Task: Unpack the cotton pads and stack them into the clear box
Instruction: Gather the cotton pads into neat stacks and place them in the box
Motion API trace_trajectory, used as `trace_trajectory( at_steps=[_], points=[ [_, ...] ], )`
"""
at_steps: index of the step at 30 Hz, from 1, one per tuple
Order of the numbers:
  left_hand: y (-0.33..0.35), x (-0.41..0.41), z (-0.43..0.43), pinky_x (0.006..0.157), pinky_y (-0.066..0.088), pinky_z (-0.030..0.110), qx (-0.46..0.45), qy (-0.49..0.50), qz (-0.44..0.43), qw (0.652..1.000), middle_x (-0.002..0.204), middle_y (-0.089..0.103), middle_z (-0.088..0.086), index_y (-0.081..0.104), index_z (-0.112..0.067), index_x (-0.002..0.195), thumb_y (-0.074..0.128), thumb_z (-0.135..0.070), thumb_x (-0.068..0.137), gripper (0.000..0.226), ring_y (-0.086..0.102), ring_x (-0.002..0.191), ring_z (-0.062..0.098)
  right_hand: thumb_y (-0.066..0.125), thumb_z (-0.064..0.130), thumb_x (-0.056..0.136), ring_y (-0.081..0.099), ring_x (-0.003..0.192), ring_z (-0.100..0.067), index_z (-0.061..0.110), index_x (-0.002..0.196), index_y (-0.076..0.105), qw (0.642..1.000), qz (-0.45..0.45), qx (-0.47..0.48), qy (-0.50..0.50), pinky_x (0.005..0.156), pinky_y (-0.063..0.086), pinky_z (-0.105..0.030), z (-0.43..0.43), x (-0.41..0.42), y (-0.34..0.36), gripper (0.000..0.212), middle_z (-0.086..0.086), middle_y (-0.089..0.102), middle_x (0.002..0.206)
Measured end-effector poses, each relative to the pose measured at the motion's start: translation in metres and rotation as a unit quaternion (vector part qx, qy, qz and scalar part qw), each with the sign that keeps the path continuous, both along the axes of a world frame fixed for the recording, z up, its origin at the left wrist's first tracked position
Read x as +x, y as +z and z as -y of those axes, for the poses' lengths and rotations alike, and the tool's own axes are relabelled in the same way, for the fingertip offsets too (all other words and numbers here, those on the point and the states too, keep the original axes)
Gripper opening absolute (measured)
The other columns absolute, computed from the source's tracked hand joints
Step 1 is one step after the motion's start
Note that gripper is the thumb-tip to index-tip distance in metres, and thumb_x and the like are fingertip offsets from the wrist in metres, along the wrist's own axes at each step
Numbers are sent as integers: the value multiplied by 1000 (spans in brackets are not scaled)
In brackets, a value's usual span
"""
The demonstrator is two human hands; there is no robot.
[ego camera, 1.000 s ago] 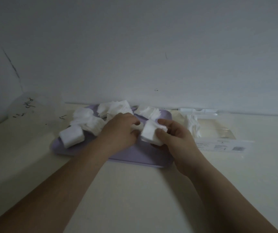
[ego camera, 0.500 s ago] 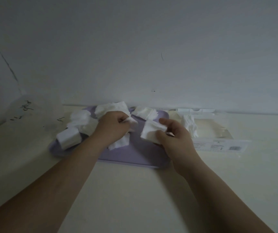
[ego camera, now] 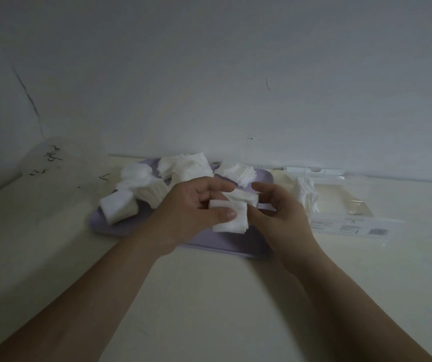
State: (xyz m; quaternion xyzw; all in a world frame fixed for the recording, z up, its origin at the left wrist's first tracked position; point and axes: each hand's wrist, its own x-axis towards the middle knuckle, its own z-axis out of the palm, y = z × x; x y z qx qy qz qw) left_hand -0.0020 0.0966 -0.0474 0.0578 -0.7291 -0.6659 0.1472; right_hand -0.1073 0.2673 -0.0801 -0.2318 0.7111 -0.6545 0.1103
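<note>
left hand point(ego camera: 194, 205) pinches a stack of cotton pads point(ego camera: 231, 222) under its thumb, right hand point(ego camera: 280, 212) curled round the stack's other side, both just above the lilac tray point(ego camera: 225, 245) where more loose pads point(ego camera: 183, 168) lie heaped.

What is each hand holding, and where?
Left hand pinches a cotton pad stack at its left edge, thumb on top; whether the right hand grips cannot be told.
</note>
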Motion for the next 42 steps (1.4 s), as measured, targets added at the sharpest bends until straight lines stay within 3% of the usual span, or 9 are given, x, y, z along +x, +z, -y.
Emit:
trace_trajectory(
  at_steps=[11, 17, 22, 25, 28, 31, 35, 40, 42],
  points=[
    [-19, -13, 2, 87, 60, 48, -24, 60, -29, 997, 98, 77, 15, 75, -16, 102, 93, -23, 61, 45, 72, 91, 28, 66, 1, 95, 77, 94, -28, 21, 127, 64, 996, 20, -15, 80, 84, 59, -40, -2, -2, 2, 38, -4, 81, 97],
    [-23, -14, 3, 74, 57, 32, -65, 79, -29, 994, 84, 67, -1, 73, -20, 103, 96, -12, 67, 44, 62, 75, 13, 70, 4, 96, 72, 87, -22, 15, 129, 64, 992, 35, -47, 112, 87, 55, -43, -3, -2, 3, 36, -6, 78, 90],
    [-26, -14, 7, 63, 47, 23, -140, 131, -2, 981, 81, 52, -2, 68, -28, 114, 97, -23, 67, 56, 48, 67, 7, 89, 11, 77, 66, 92, -28, 21, 129, 63, 991, 18, -32, 127, 93, 54, -54, 0, -5, -1, 59, -30, 68, 97],
    [-28, -9, 17, 77, 63, 44, -119, 49, 40, 991, 92, 69, 12, 72, -31, 118, 97, -37, 64, 59, 67, 80, 19, 77, -6, 85, 74, 107, -23, 18, 130, 62, 992, -8, 9, 127, 101, 56, -45, -3, -7, -7, 53, -8, 78, 110],
    [-33, -9, 18, 84, 57, 64, -160, 27, 44, 986, 101, 75, 18, 76, -30, 108, 92, -46, 64, 49, 72, 88, 32, 72, 2, 87, 70, 117, -15, 23, 130, 64, 990, -80, 62, 100, 106, 54, -42, -3, -4, -4, 49, -1, 75, 122],
    [-37, -13, 17, 78, 57, 60, -165, 38, 56, 984, 91, 74, 20, 74, -27, 104, 93, -41, 65, 45, 67, 77, 38, 61, 0, 87, 65, 121, -12, 29, 142, 56, 968, -179, 167, 52, 105, 48, -24, 0, 3, -4, 63, 3, 69, 130],
    [-36, -11, 20, 60, 41, 34, -187, 16, 76, 979, 63, 59, 1, 72, -20, 105, 91, -29, 67, 44, 49, 57, 13, 51, -1, 92, 49, 120, -2, 26, 159, 33, 957, -159, 230, 74, 96, 30, -6, 3, 12, 2, 74, 8, 53, 136],
    [-41, -16, 15, 75, 61, 56, -221, 12, 83, 972, 87, 74, 14, 68, -19, 107, 82, -41, 75, 41, 72, 79, 37, 45, -9, 93, 37, 130, -7, 24, 165, 7, 961, -76, 236, 126, 82, 31, 2, 13, 22, 9, 88, 3, 36, 147],
    [-42, -16, 12, 78, 60, 58, -230, 24, 80, 969, 92, 76, 4, 66, -28, 106, 77, -40, 79, 32, 74, 87, 30, 42, -12, 93, 46, 119, -9, 30, 165, 4, 973, -21, 190, 129, 68, 37, 5, 15, 24, 10, 91, -1, 38, 141]
  ],
)
